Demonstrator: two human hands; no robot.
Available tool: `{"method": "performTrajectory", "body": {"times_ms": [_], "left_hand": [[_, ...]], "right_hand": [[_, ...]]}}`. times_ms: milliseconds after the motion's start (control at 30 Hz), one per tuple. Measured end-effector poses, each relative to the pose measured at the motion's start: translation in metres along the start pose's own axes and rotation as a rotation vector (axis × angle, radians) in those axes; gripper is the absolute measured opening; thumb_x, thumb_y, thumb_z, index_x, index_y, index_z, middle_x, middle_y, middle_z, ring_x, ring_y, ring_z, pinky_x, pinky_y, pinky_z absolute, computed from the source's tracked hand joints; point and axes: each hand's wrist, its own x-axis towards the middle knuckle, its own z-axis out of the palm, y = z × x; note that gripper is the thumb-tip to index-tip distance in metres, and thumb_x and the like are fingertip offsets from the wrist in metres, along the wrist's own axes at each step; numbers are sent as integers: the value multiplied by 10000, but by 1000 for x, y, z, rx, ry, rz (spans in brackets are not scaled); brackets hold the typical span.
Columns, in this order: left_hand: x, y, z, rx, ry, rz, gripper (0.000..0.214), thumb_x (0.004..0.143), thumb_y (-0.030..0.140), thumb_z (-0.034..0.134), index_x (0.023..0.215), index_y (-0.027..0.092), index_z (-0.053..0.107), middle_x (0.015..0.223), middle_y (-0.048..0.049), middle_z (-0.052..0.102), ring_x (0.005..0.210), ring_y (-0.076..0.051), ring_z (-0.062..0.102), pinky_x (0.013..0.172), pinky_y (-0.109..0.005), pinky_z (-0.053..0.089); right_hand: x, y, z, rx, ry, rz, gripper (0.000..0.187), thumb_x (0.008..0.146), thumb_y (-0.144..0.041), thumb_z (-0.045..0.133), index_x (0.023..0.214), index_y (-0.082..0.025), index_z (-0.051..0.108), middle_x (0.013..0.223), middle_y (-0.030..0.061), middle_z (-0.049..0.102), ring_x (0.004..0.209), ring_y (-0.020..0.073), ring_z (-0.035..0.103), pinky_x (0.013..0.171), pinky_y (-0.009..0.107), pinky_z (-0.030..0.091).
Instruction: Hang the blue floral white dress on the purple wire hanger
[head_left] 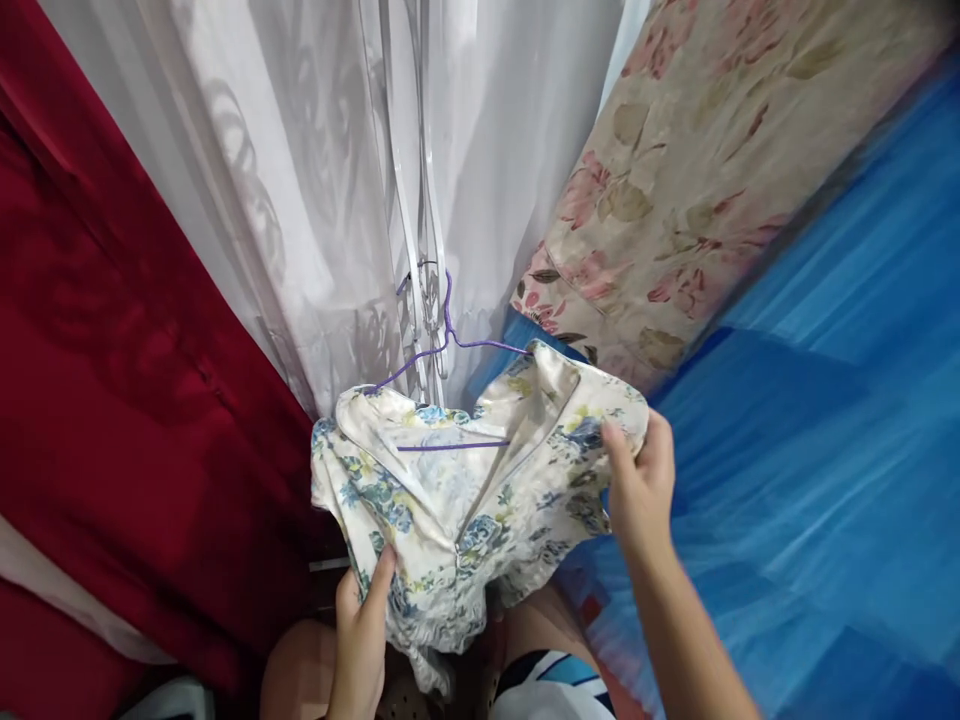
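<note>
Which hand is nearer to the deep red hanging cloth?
Left. The left hand grips the white, blue-flowered fabric garment on the side toward the red cloth; the right hand grips the garment's opposite side, farther away.

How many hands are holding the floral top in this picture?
2: the left hand holds the floral top by its side, below the sleeve; the right hand holds the opposite sleeve area.

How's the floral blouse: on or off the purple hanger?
On: the floral blouse drapes over the purple hanger, whose bar spans the neckline.
</note>
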Motion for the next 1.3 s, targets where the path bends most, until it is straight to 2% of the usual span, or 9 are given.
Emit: {"method": "performTrajectory", "body": {"times_ms": [133,267,367,633,767,867,967,1133,1300], "left_hand": [[15,0,-15,22,48,7,495,704,462,805,1115,212,691,1222,-74,692,1226,-291,596,1072,-396,453],[10,4,-19,81,30,49,528,703,469,799,1128,173,697,1165,-98,715,1155,-305,638,973,-373,522],[-10,10,-17,154,28,90,483,698,476,790,1065,170,726,1098,-97,737,1092,-314,667,880,-347,560],[-33,19,-20,152,164,290,429,750,462,748,1077,191,688,1041,-67,723,1023,-275,659,844,-304,539],[-26,19,-19,149,348,786,389,776,269,751,1128,231,589,1093,-38,607,1034,-185,589,927,-270,473],[-29,6,-1,394,36,1008,212,804,175,700,993,202,610,961,-39,605,922,-176,602,848,-279,499],[-38,-12,30,586,-309,906,212,852,165,632,1061,195,605,998,-62,648,950,-196,627,835,-295,510],[-43,-20,63,465,-367,900,70,913,179,551,845,183,567,810,-24,595,778,-151,594,737,-245,480],[-33,0,57,673,-502,917,207,934,150,465,754,181,561,769,-36,548,741,-149,564,713,-232,450]], "right_hand": [[-105,21,-2,-69,148,25,206,888,-366,622,1059,-255,592,1060,57,585,1025,259,555,874,357,443],[-160,23,13,63,-653,349,282,955,-461,506,832,-224,595,720,21,592,711,221,569,679,320,443],[-157,13,31,79,-894,390,344,963,-491,494,795,-202,577,710,21,616,706,199,572,680,302,419],[-137,1,32,228,-885,495,368,969,-494,490,735,-209,477,589,-22,533,573,142,456,593,269,350],[-127,4,12,305,-805,545,340,939,-511,542,796,-205,503,620,-25,545,548,125,419,553,252,327],[-126,1,2,274,-842,560,339,923,-503,579,802,-190,532,605,-21,549,544,110,414,542,240,322],[-133,-2,0,277,-892,590,337,930,-480,585,790,-177,542,570,-25,548,514,90,415,526,229,318],[-132,-8,3,318,-866,635,305,908,-427,610,756,-169,553,463,-35,553,400,64,383,453,212,271],[-82,-31,29,388,-733,643,208,825,-324,641,733,-139,614,391,-60,488,348,39,258,398,210,150]]}}
